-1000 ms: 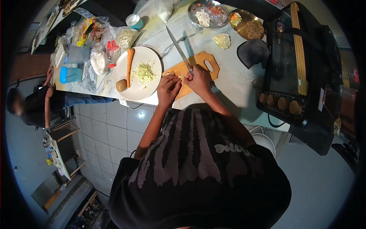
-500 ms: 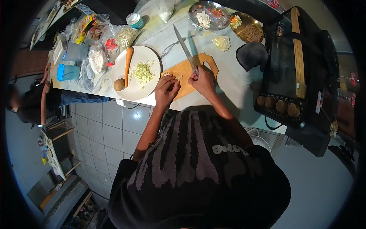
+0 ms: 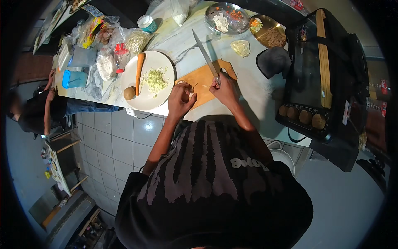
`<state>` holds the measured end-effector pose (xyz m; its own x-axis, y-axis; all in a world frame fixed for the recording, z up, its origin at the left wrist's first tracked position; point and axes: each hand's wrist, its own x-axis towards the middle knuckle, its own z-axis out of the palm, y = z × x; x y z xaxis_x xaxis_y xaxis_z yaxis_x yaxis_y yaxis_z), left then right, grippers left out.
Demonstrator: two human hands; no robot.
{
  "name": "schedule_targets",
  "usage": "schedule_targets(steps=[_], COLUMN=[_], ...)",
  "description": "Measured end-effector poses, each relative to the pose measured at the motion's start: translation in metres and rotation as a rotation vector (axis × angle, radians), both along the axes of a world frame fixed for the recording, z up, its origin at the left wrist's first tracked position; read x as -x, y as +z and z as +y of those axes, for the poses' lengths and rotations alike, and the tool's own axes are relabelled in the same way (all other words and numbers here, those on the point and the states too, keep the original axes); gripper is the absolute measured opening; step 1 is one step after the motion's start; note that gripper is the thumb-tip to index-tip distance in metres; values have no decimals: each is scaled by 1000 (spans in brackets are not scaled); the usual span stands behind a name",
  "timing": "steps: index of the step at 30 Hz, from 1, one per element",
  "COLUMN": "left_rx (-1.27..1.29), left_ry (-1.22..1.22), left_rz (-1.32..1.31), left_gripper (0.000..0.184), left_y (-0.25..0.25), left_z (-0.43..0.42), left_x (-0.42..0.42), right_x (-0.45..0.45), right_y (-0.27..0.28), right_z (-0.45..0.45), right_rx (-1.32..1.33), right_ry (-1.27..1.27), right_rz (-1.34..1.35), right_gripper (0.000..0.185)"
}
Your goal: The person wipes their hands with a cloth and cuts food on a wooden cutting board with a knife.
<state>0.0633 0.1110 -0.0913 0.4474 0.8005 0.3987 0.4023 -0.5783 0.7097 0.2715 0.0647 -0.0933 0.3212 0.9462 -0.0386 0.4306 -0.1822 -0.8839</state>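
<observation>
My right hand (image 3: 224,88) is closed round the handle of a long knife (image 3: 204,51), whose blade points up and away over the wooden cutting board (image 3: 202,79). At the board's left end, my left hand (image 3: 180,99) has its fingers curled over small pale pieces, too hidden to name. Thin pale bits lie on the board between both hands. Left of the board, a white plate (image 3: 159,60) bears a carrot (image 3: 139,74), a round brown item (image 3: 129,93) and a heap of chopped pale-green vegetable (image 3: 156,80).
Bags, a bottle and a blue-lidded container (image 3: 74,79) stand at the left. Metal trays (image 3: 206,17) of food lie at the back, near a pale wrapped item (image 3: 241,48). A black oven (image 3: 304,79) stands right; another person (image 3: 37,108) is far left.
My right hand has moved right with the knife, away from my left hand, uncovering pale bits on the board. My left hand stays near the board's left end.
</observation>
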Motion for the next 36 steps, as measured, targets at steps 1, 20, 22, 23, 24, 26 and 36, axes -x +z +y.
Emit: schedule_targets(steps=[1, 20, 22, 23, 24, 26, 36], left_rx=[24, -125, -114, -137, -160, -164, -198], left_ry=[-30, -202, -203, -189, -175, -159, -115], left_rz=[36, 275, 288, 298, 307, 297, 204], left_gripper=[32, 20, 19, 18, 16, 15, 15], left_y=[0, 27, 26, 25, 25, 16, 22], left_z=[0, 18, 18, 18, 18, 17, 14], left_x=[2, -38, -37, -37, -37, -34, -30], right_x=[-1, 0, 4, 7, 8, 7, -11], right_y=[0, 12, 4, 0, 0, 2, 3], right_z=[0, -19, -19, -18, -18, -17, -3], right_rx=[0, 10, 12, -21, -53, -76, -85], right_ry=[-2, 52, 60, 69, 77, 76, 66], right_rz=[-1, -158, -222, -318, -415, -410, -346], right_gripper=[24, 30, 28, 27, 26, 26, 19])
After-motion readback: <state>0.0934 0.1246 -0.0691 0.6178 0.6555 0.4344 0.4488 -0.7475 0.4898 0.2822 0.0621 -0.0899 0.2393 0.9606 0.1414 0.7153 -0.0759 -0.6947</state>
